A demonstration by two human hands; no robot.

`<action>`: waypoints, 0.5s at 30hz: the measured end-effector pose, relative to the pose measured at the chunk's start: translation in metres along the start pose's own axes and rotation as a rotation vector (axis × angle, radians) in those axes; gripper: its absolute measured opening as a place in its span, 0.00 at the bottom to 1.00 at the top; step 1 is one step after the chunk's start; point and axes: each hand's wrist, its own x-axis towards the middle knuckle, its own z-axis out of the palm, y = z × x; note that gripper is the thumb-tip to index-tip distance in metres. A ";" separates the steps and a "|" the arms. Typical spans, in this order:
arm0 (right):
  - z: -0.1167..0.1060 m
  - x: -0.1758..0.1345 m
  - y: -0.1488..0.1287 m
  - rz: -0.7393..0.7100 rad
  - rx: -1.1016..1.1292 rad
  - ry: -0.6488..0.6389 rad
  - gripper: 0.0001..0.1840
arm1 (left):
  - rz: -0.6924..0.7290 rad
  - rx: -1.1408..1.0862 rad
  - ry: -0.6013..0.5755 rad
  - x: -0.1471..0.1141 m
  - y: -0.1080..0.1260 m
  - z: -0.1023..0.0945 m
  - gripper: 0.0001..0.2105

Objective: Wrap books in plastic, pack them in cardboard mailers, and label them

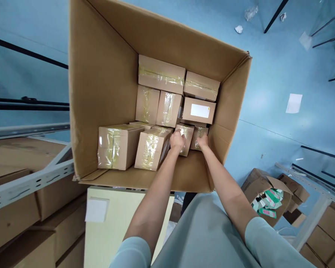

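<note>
Inside a large open carton [100, 89], both of my hands reach down to two small taped cardboard boxes at its lower right. My left hand [177, 140] is closed at the left side of one small taped box [186, 138], which stands tilted. My right hand [203, 141] grips the near right part of the other, darker taped box [195, 142], close to the carton's right wall. Fingertips of both hands are partly hidden. Left of my left hand is a larger taped box [149, 150]. Just beyond my hands lies a box with a white label [199, 111].
More taped boxes [162, 74] fill the carton's far side, and another [115, 147] sits at its near left. A metal shelf [30, 184] with cartons stands left. A pale cabinet [114, 227] is below. At right, an opened carton [280, 184] holds green-and-white packets.
</note>
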 end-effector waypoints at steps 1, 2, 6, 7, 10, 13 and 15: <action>-0.001 -0.004 -0.003 0.012 -0.012 -0.021 0.35 | 0.001 -0.015 -0.005 -0.007 0.002 0.002 0.22; -0.002 -0.009 -0.007 0.033 -0.026 -0.041 0.35 | 0.006 -0.032 -0.009 -0.015 0.003 0.003 0.23; -0.012 -0.051 -0.021 -0.003 -0.071 -0.138 0.33 | 0.065 -0.122 -0.002 -0.063 0.008 0.002 0.22; -0.017 -0.066 -0.023 -0.041 -0.080 -0.165 0.31 | 0.089 -0.150 0.007 -0.079 0.007 0.000 0.21; -0.036 -0.117 -0.024 -0.172 -0.121 -0.240 0.24 | 0.156 -0.315 0.051 -0.131 -0.007 -0.006 0.19; -0.059 -0.162 -0.015 -0.298 -0.207 -0.329 0.21 | 0.210 -0.588 0.104 -0.188 -0.035 -0.012 0.17; -0.072 -0.185 -0.007 -0.355 -0.262 -0.375 0.19 | 0.235 -0.746 0.159 -0.226 -0.057 -0.013 0.18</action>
